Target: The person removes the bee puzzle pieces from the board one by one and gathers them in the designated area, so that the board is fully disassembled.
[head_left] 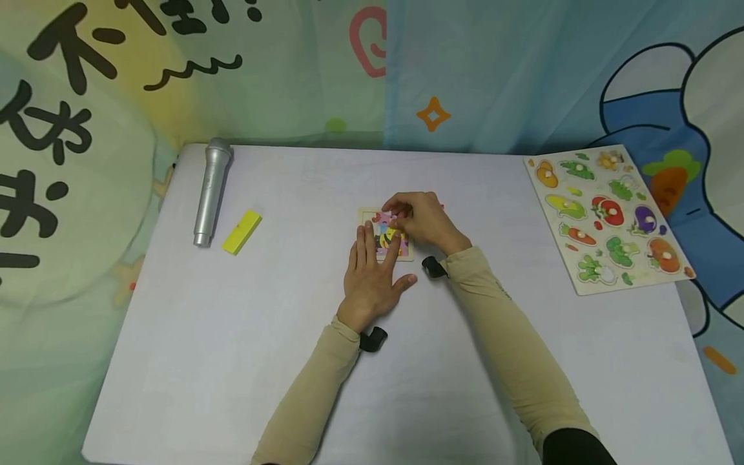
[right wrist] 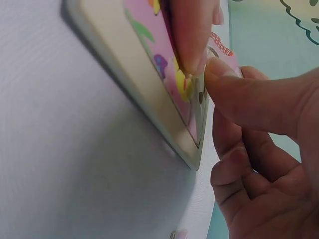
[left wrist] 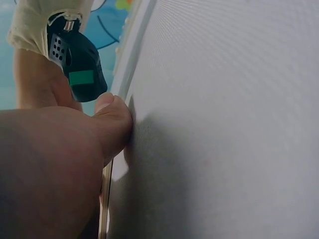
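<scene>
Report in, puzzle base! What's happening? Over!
Left grip: straight fingers on the puzzle. Right grip: thumb there too, hold unclear. Puzzle partly covered by both. Yellow block aside, not blocking.

the left hand (head_left: 372,278) lies palm down, fingers straight, while the right hand (head_left: 425,221) curls.

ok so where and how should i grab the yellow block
The yellow block looks best pinched mid-length across its long sides, coming down from above and slightly right: it lies flat, long and narrow, and the silver tube sits close on its left.
</scene>
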Demonstrator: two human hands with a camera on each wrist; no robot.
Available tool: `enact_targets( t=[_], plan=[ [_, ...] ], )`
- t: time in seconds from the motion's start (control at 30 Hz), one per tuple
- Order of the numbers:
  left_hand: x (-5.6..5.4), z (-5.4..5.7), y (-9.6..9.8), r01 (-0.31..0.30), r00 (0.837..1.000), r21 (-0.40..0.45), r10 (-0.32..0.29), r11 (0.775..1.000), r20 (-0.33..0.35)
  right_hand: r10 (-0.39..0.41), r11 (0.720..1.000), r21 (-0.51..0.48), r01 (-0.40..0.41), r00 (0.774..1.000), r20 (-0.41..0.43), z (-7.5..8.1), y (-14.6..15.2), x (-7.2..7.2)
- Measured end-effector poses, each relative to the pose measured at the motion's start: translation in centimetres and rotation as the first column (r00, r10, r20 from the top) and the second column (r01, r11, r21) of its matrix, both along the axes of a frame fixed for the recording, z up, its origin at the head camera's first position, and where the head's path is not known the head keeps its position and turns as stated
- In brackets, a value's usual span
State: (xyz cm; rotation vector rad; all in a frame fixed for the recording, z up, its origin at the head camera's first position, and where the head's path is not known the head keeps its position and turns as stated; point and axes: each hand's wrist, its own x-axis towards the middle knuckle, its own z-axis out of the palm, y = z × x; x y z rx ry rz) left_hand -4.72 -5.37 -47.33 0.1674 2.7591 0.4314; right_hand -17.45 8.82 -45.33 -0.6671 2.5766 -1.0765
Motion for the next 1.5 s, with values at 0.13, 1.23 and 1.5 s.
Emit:
enact_targets(
  t=[0.13,1.23,1.5],
  plan=[
    [0.0,0.0,0.1,0.002,1.000,-0.001,-0.002,1.000,-0.001,-0.023,0.999,-0.034,0.022,1.000,-0.019,0.0,0.2,0.2],
    [0.1,0.1,0.1,0.001,1.000,-0.008,-0.001,1.000,-0.010,-0.309,0.928,-0.160,0.335,0.936,0.168,0.1,11.0,-1.2],
    [0.0,-0.1,0.1,-0.003,1.000,0.006,0.003,1.000,-0.011,-0.290,0.954,-0.030,0.297,0.946,0.142,-0.1,13.5,-0.9]
  ],
)
